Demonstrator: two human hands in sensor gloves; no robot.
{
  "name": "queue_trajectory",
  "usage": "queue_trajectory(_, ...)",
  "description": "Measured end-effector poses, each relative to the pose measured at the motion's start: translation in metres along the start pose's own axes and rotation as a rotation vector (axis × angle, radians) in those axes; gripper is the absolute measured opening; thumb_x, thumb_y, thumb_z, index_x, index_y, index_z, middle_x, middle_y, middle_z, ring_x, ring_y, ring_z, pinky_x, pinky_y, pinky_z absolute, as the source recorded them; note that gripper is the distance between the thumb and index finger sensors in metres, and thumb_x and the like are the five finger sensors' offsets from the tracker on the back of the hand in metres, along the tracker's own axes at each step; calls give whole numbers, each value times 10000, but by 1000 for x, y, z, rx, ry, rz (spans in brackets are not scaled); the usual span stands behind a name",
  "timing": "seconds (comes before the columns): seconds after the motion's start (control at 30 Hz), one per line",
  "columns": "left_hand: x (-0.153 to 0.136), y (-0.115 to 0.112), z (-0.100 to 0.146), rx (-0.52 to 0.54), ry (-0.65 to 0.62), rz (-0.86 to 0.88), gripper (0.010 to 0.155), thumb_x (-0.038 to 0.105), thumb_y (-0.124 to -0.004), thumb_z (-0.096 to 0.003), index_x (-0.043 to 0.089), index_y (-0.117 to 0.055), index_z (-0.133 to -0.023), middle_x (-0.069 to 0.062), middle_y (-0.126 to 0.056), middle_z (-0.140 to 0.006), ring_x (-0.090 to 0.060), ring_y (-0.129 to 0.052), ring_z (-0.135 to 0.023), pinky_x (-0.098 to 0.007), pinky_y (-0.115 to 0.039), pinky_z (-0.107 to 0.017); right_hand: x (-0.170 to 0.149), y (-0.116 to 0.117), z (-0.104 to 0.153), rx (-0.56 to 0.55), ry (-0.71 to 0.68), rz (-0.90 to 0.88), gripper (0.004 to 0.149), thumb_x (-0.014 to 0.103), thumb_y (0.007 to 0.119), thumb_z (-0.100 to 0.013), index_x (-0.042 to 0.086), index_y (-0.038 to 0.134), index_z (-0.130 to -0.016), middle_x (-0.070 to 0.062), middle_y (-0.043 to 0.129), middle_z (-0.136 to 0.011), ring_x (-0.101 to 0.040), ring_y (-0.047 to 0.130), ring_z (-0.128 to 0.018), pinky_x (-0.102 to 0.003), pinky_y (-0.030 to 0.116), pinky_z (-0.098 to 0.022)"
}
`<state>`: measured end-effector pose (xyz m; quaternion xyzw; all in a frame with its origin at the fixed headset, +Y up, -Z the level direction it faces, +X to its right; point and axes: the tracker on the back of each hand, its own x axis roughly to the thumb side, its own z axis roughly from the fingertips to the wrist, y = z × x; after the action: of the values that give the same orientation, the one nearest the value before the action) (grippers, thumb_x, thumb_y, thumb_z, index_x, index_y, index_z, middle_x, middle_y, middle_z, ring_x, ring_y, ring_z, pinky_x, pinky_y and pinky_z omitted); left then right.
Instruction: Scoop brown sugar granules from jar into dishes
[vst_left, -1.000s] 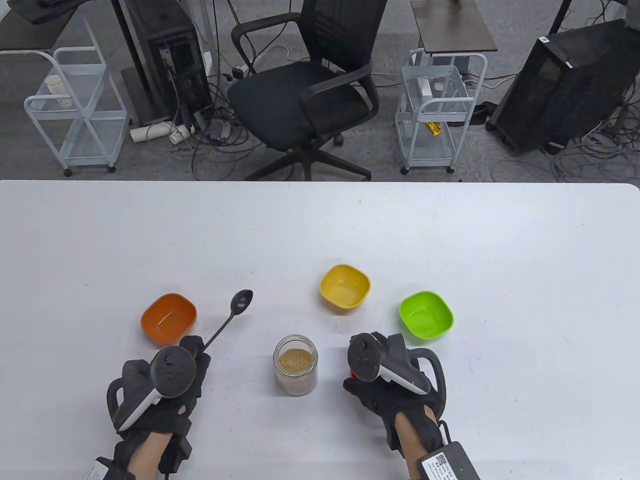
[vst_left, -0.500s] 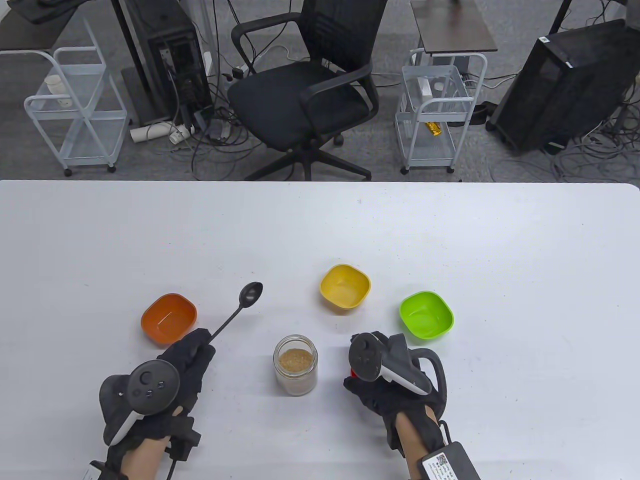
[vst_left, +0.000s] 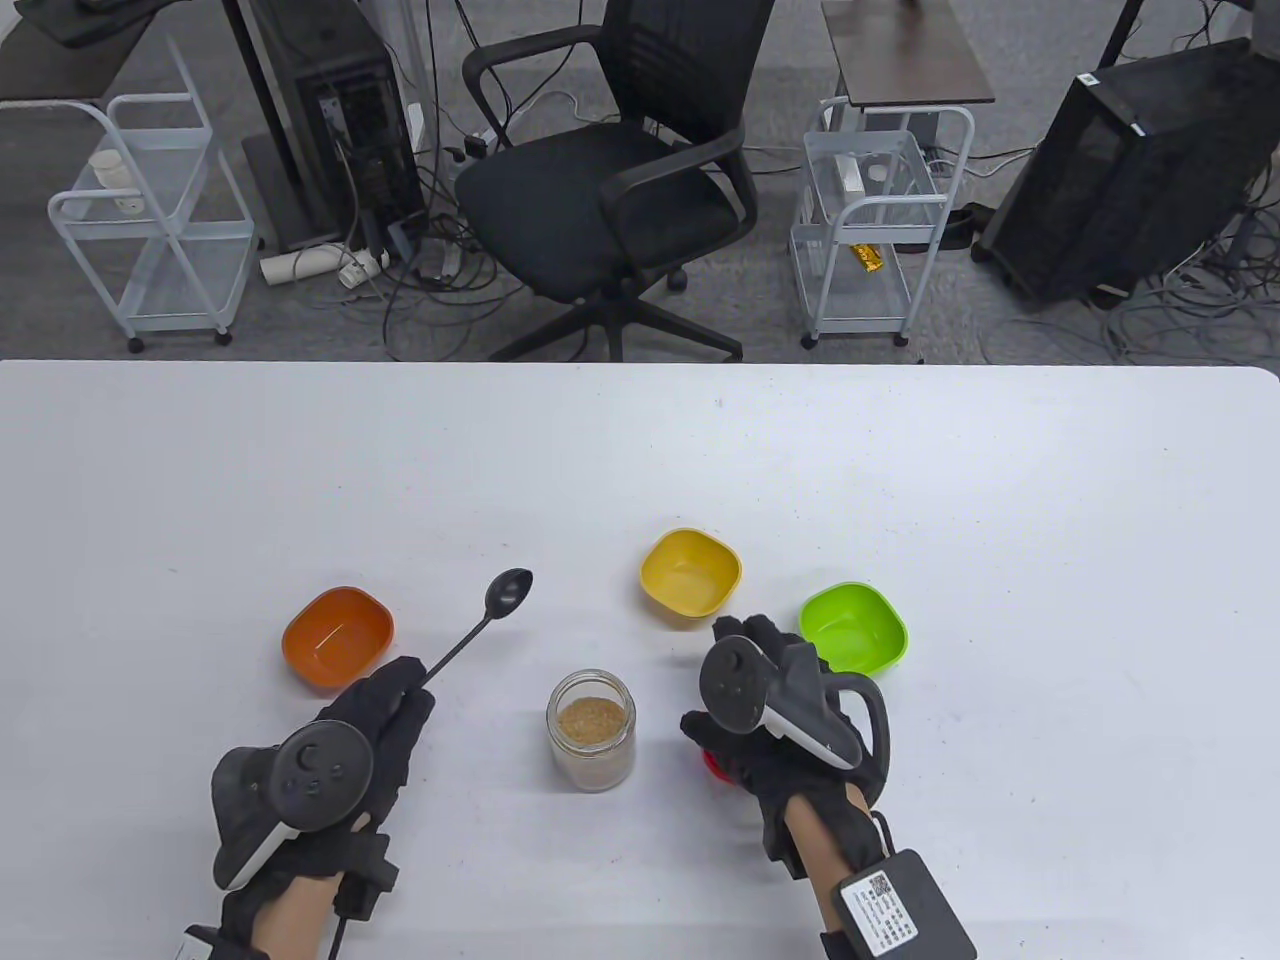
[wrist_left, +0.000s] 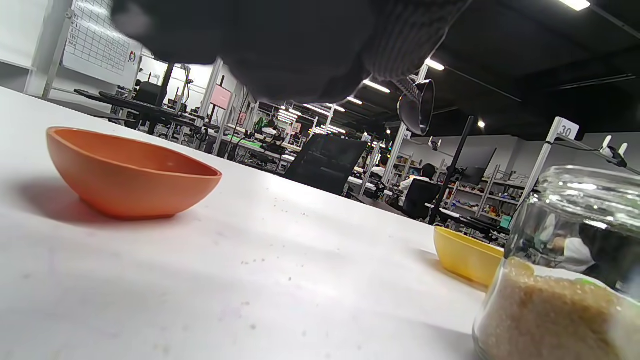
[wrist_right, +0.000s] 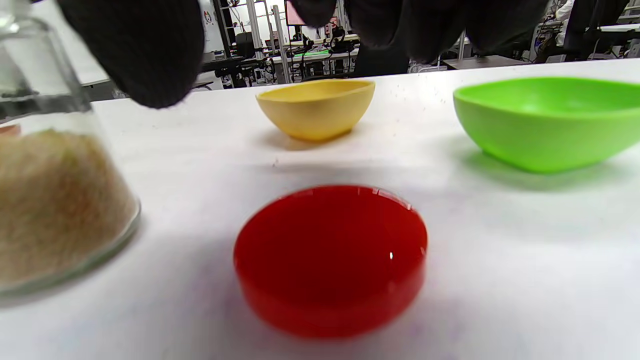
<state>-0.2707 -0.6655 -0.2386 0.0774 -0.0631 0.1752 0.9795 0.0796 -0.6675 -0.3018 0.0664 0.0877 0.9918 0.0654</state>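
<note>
Open glass jar (vst_left: 591, 730) of brown sugar granules (vst_left: 588, 720) stands on the white surface (vst_left: 900, 480), between the two hands; lid off, the red lid (wrist_right: 331, 257) lies flat just beside the jar on its right; left hand (vst_left: 345, 745) grips a black long-handled spoon (vst_left: 478, 628) by the handle end, bowl raised and pointing away toward the far side, empty as far as can be seen; right hand (vst_left: 775, 715) hovers over the red lid, fingers loosely spread in the right wrist view, holding nothing that shows; three dishes apart from the jar: orange dish (vst_left: 338, 638) far left, yellow dish (vst_left: 690, 574) beyond the jar, green dish (vst_left: 853, 630) to the right; all three look empty. Judged step: spoon in hand, first scoop not yet taken. Next move calls for swinging the spoon bowl over the jar mouth and dipping down; mouth is narrow, so the entry angle matters; right hand could steady the jar.
</note>
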Motion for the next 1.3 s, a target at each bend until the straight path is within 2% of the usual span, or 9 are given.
queue_trajectory(0.13, 1, 0, 1, 0, -5, -6, 437, 414, -772, -638, 236, -732, -1035, 17, -968, -756, -71, -1033, -303, -314, -933, -299, 8, -21, -25, 28, -5, 33, 1012, 599, 781, -469, 46, 264, -1140, -273, 327, -1220, -596, 451, -1059, -690, 495, -759)
queue_trajectory(0.3, -3, -1, 2, -4, 16, -6, 439, 413, -773, -637, 230, -734, -1034, 17, -970, -753, -73, -1033, -300, -316, -933, -297, 16, -32, -58, 54, 4, 61, 1069, 624, 785, -452, 12, 235, -1135, -293, 291, -1221, -611, 423, -1062, -690, 488, -762)
queue_trajectory(0.53, -7, 1, 3, 9, 52, -13, 440, 414, -775, -635, 230, -736, -1033, 16, -970, -751, -74, -1034, -299, -316, -934, -296, 19, -25, -102, 143, 22, 77, 1136, 651, 792, -428, -25, 201, -1124, -337, 254, -1214, -635, 405, -1060, -706, 481, -759)
queue_trajectory(0.77, -11, 1, 2, 0, 78, -22, 440, 416, -772, -637, 232, -733, -1034, 17, -967, -755, -76, -1034, -304, -318, -932, -301, 14, -5, -139, 250, 54, 89, 1208, 683, 797, -401, -70, 172, -1110, -377, 243, -1203, -658, 411, -1051, -718, 486, -755)
queue_trajectory(1.03, -13, 0, 0, -24, 88, -29, 439, 418, -769, -637, 236, -730, -1035, 20, -965, -760, -80, -1034, -314, -321, -930, -310, 20, 6, -158, 316, 81, 163, 1262, 709, 811, -380, -90, 156, -1106, -389, 275, -1202, -664, 498, -1039, -723, 536, -748)
queue_trajectory(1.2, -13, 0, 0, -28, 85, -28, 441, 419, -767, -638, 236, -727, -1037, 20, -963, -762, -83, -1034, -321, -325, -930, -315, 18, 10, -160, 349, 98, 186, 1235, 696, 823, -397, -70, 173, -1116, -348, 361, -1206, -623, 654, -1002, -710, 612, -727)
queue_trajectory(1.3, -13, -1, -1, -36, 81, -32, 442, 420, -768, -637, 236, -727, -1037, 20, -963, -763, -84, -1035, -323, -325, -930, -317, 18, 10, -159, 317, 90, 189, 1205, 678, 841, -411, -56, 204, -1123, -308, 432, -1197, -571, 728, -968, -685, 643, -721)
